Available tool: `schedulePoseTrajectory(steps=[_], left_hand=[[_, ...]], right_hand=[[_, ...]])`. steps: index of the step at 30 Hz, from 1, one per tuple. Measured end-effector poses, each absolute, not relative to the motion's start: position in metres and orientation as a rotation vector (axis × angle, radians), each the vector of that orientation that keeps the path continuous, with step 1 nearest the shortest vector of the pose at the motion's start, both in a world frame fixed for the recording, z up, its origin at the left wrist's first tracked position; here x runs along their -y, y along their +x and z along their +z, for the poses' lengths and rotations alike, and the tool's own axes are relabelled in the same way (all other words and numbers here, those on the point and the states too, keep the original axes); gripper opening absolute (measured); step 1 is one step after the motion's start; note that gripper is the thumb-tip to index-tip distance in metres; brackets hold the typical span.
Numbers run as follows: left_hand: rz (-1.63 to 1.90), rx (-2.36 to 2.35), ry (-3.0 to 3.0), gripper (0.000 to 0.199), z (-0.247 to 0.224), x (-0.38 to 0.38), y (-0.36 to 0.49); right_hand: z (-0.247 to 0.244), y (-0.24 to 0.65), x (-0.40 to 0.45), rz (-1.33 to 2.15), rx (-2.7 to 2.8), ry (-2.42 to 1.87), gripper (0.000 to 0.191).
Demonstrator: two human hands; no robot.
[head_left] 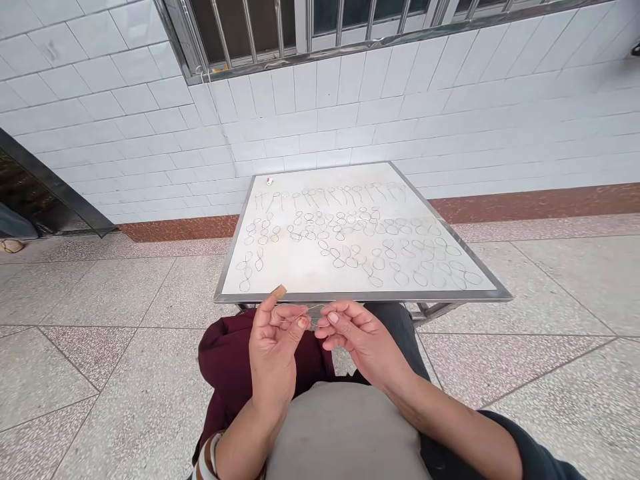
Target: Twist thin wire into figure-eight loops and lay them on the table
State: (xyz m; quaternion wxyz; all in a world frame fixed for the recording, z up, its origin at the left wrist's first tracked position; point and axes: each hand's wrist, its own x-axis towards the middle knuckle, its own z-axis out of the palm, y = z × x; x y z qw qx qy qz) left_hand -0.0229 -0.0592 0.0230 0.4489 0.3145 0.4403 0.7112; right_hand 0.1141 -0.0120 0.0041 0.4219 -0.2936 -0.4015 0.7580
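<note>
A thin looped wire is stretched between my two hands, just in front of the table's near edge. My left hand pinches one side of it between thumb and fingers; a tan wrap covers the tip of one raised finger. The thumb and fingers of my right hand are closed on the other side. Beyond my hands, the white table bears several thin wire pieces bent into figure-eight loops, laid in rows. Farther back lies a row of wire pieces with a small loop and loose ends.
A small red and white object lies at the table's back left corner. Behind the table stands a white tiled wall with a barred window. My legs are under the table's near edge, over a stone floor.
</note>
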Motion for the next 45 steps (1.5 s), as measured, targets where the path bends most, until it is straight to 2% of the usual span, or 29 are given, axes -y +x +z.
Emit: schedulePoseTrajectory(steps=[7,18,24,31,45], left_hand=[[1.797,-1.121,0.762,0.048,0.021,0.059,-0.022],[1.748,-1.052,0.691,0.055,0.019,0.057,-0.025],[1.633,-1.057,0.737,0.052,0.016,0.059,-0.028],[1.539,-1.107,0.806,0.045,0.008,0.058,-0.026],[1.425,-1.184,0.893,0.047,0.004,0.057,-0.026]], right_hand=[[-0.002,0.108,0.019,1.823,1.21,-0.724,0.02],[-0.015,0.109,0.019,1.764,1.56,-0.743,0.025],[0.004,0.113,-0.001,1.628,1.509,-0.846,0.035],[0.007,0.099,-0.011,1.91,1.268,-0.71,0.019],[-0.002,0.107,-0.011,1.678,1.445,-0.742,0.013]])
